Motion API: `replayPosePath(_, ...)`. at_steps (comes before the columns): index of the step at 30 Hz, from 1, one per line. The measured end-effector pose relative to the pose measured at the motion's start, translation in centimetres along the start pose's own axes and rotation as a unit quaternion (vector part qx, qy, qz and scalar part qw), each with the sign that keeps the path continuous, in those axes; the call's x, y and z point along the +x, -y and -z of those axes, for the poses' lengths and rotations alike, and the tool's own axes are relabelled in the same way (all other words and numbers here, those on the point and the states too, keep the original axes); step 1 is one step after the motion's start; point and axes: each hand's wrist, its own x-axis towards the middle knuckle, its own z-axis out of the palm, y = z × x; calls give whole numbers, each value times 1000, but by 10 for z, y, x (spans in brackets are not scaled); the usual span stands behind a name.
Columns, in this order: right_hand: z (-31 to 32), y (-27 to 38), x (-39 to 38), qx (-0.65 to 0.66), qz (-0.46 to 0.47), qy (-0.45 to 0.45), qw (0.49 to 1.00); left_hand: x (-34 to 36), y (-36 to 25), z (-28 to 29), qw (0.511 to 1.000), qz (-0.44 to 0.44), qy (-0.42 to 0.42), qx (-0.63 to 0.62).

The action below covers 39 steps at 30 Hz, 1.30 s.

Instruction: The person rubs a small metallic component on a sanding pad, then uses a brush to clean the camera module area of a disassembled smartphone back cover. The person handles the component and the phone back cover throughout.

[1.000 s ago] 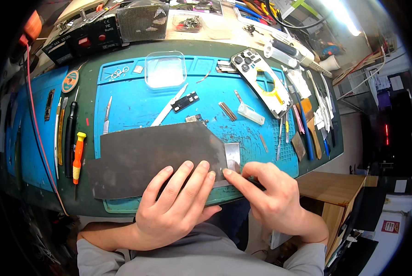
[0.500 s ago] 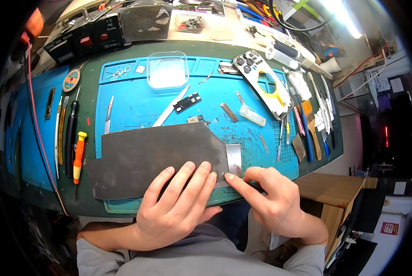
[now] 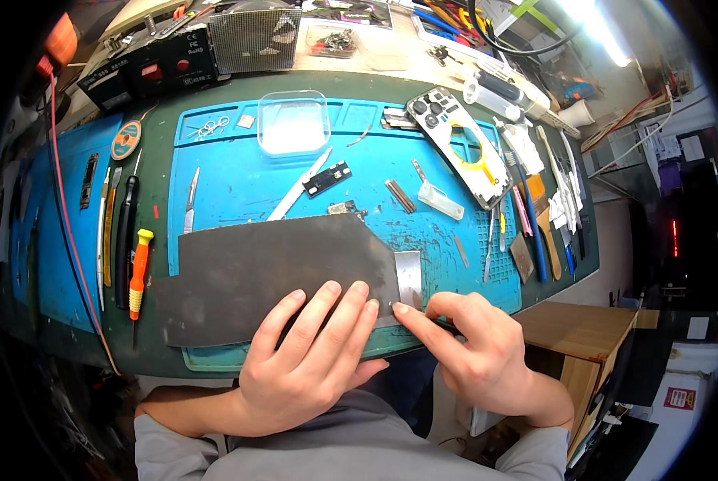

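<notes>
A large dark grey sheet (image 3: pixel 279 264), matt like sandpaper, lies over the front of the blue work mat (image 3: pixel 238 172). My left hand (image 3: pixel 303 369) rests on its near right part, fingers stretched out flat and slightly spread. From beneath the sheet's right edge sticks out a thin bright metal plate (image 3: pixel 408 272). My right hand (image 3: pixel 475 349) is at that corner, its index fingertip pressing down where sheet and plate meet. Its other fingers are curled round a dark slim thing, mostly hidden, that I cannot make out.
Beyond the sheet lie a small black part (image 3: pixel 327 179), a clear plastic box (image 3: pixel 293 123) and a phone frame (image 3: pixel 459 144). An orange-yellow screwdriver (image 3: pixel 139 272) is at left. Several brushes and tools, including a blue-handled brush (image 3: pixel 533 220), line the right. A red cable (image 3: pixel 70 224) crosses the left side.
</notes>
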Motion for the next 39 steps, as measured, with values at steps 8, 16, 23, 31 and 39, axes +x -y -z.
replayPosePath(8, -2, -2, 3, -5, 0, -9, 1000, -1, -1, 1, 1000, -3, 4, -1)
replayPosePath(16, -4, -3, 5, -6, 6, -14, 1000, -1, -1, 0, 1000, 3, -2, 1)
replayPosePath(23, -2, 0, 2, -4, 1, -6, 1000, 0, 0, 1, 1000, -1, 3, -2)
replayPosePath(31, 0, 1, -1, -9, -1, 1, 1000, -1, 0, 1, 1000, 1, 1, -3)
replayPosePath(39, 2, 1, -1, 1, -1, 8, 1000, 0, 1, 0, 1000, -3, -1, -4)
